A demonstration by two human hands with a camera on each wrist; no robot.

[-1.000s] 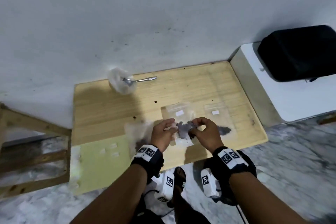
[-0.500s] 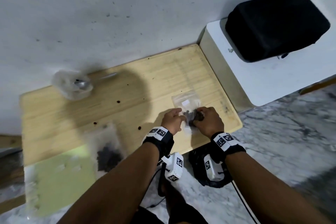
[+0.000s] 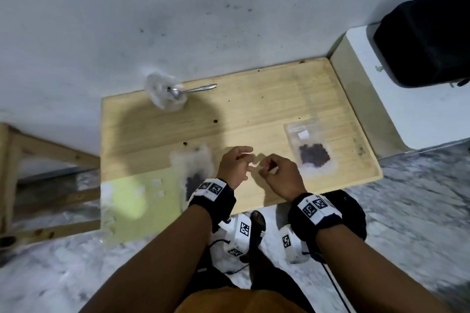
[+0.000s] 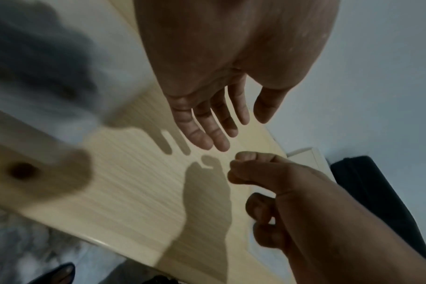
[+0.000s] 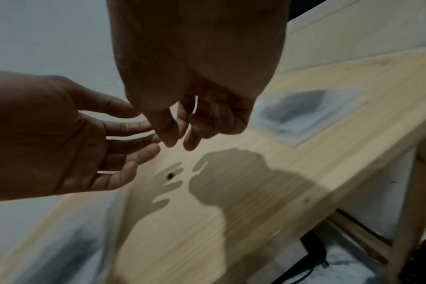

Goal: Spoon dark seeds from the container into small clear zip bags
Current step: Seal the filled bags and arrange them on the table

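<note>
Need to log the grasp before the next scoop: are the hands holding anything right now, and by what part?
Nothing is held. The left hand has straight, spread fingers; the right hand is loosely curled and empty. Both hover over the table, apart from the filled bag.

Black wristbands (image 3: 212,201) bearing white square-coded tags are worn on both bare forearms; white camera units (image 3: 240,235) are slung beneath, and an orange garment (image 3: 241,301) is seen.
</note>
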